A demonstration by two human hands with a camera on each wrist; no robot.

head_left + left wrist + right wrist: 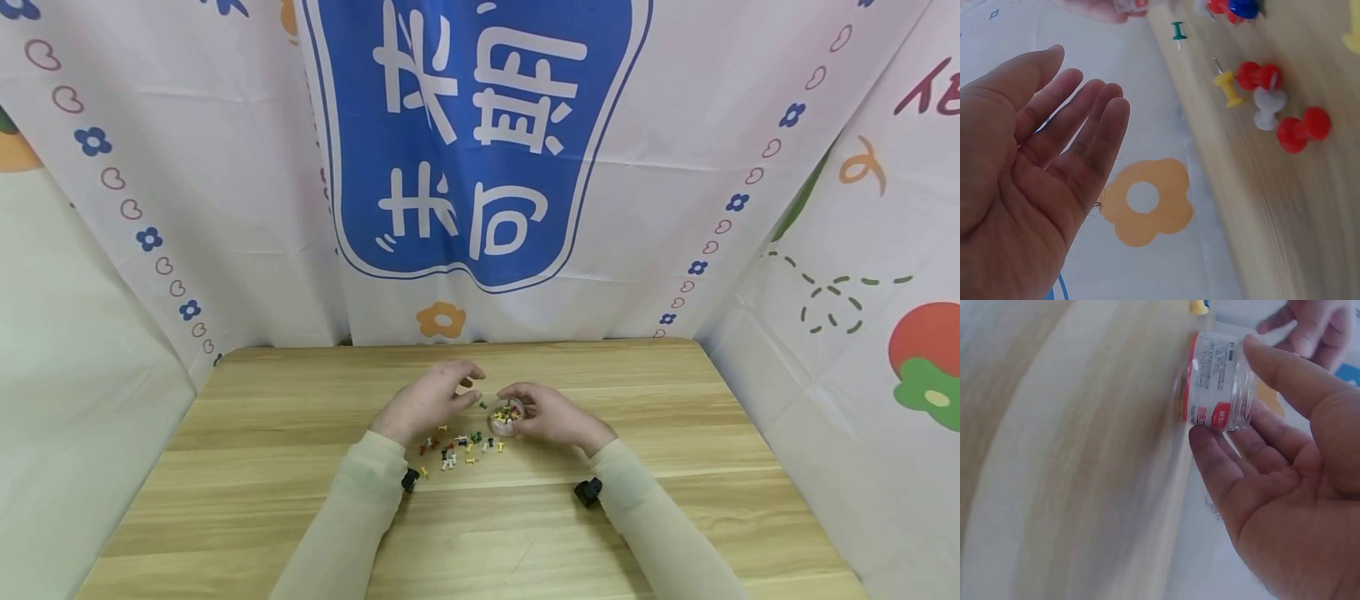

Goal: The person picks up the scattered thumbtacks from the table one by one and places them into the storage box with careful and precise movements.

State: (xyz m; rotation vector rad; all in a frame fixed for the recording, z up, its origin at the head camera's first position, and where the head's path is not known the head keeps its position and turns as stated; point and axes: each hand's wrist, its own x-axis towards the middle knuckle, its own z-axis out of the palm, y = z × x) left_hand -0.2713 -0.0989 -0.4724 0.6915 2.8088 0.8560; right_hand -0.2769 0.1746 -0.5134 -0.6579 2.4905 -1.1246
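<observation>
My right hand (558,417) holds a small clear plastic jar (1213,381) with a red-and-white label, thumb on one side and fingers curled round the other. Push pins of several colours (507,413) show inside its open mouth in the head view. My left hand (427,402) hovers left of the jar, fingers loosely bent with nothing between them. Close by its fingertips is a lone green push pin (482,405). Loose push pins, among them a yellow one (1229,89) and a red one (1304,129), lie scattered on the wood tabletop (315,517).
A white curtain (247,192) with a blue printed sign (457,250) hangs behind the table's back edge. Another printed cloth (847,242) hangs on the right. Dark wrist cameras, one on the left (410,480) and one on the right (588,492), are worn at the cuffs.
</observation>
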